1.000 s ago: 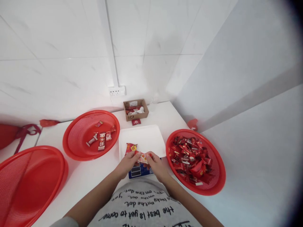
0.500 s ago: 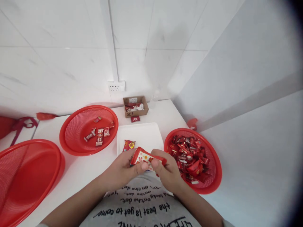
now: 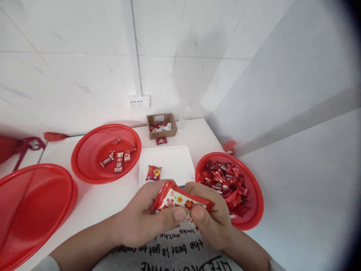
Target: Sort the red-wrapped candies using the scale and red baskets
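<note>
Both hands hold one red and white flower-printed packet [image 3: 180, 197] close to my chest. My left hand [image 3: 146, 218] grips its left end with the thumb on top. My right hand [image 3: 211, 218] pinches its right end. Just beyond them a white tray [image 3: 169, 160] sits on a scale, with a single small red candy packet [image 3: 153, 172] lying on it. To the right stands a red basket [image 3: 254, 184] heaped with several red wrapped candies [image 3: 225, 180].
A red basket [image 3: 81, 158] with a few wrapped bars [image 3: 118, 160] is at the left. A larger red basket [image 3: 17, 188] sits at the near left. A small cardboard box [image 3: 161, 126] stands by the wall under a socket [image 3: 139, 101]. Walls close the right side.
Both hands lifted the flower-printed packet off the scale and drew it toward my body. The small red packet stayed on the white tray.
</note>
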`<act>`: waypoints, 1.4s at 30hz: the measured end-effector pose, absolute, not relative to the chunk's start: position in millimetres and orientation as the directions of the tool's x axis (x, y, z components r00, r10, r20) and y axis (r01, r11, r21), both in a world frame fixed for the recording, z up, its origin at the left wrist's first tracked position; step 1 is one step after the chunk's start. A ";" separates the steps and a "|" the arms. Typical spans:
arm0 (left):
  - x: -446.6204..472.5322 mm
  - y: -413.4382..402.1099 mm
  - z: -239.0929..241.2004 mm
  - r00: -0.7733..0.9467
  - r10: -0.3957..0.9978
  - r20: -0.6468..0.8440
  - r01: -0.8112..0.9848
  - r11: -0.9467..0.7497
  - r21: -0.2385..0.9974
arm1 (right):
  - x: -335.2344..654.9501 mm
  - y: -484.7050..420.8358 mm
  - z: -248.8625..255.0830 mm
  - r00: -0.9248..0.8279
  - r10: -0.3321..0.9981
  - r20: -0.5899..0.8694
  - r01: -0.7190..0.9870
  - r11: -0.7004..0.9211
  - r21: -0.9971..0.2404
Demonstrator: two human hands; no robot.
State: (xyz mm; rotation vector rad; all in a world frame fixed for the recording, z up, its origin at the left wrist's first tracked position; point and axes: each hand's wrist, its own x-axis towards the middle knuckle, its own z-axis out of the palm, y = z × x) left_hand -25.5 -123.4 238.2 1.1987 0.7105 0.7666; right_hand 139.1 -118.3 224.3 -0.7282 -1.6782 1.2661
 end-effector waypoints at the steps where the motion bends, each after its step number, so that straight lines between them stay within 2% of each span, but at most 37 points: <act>1: -25.6 -124.1 238.7 0.541 0.837 -0.077 -0.150 0.187 0.971 | 139.2 -119.0 224.8 -0.448 0.855 0.261 -0.074 0.256 -0.964; 5: -25.0 -126.1 239.9 0.496 0.866 -0.067 -0.166 0.170 0.971 | 138.0 -120.9 226.4 -0.480 0.867 0.137 -0.151 0.073 -0.986; 8: -23.9 -127.0 239.8 0.493 0.868 -0.063 -0.138 0.149 0.979 | 137.1 -122.2 227.3 -0.478 0.874 0.093 -0.124 0.037 -0.992; 15: -23.5 -129.6 242.2 0.503 0.862 -0.065 -0.118 0.143 0.983 | 141.4 -124.7 229.9 -0.459 0.875 0.156 0.056 0.204 -0.977; 20: -23.4 -130.6 245.0 0.563 0.822 -0.088 -0.131 0.194 0.972 | 143.6 -125.3 234.3 -0.500 0.825 0.263 0.178 0.395 -0.901; 28: -19.2 -129.5 242.6 0.610 0.789 -0.070 -0.180 0.224 0.958 | 146.8 -126.0 234.8 -0.513 0.791 0.334 0.196 0.487 -0.851; 32: -19.5 -130.3 240.4 0.590 0.807 -0.031 -0.119 0.125 0.985 | 145.6 -128.0 231.4 -0.494 0.817 0.299 0.146 0.417 -0.897; 36: -19.9 -130.5 238.1 0.526 0.850 -0.010 -0.019 0.024 1.000 | 145.5 -129.2 226.8 -0.477 0.867 0.143 0.152 0.242 -0.958; 38: -19.8 -130.4 236.6 0.504 0.863 -0.034 0.020 0.028 0.999 | 147.1 -128.7 225.3 -0.494 0.863 0.110 0.154 0.212 -0.965; 42: -19.3 -130.8 233.3 0.555 0.824 -0.116 0.058 0.101 0.993 | 151.1 -127.2 223.4 -0.560 0.819 0.125 0.162 0.256 -0.953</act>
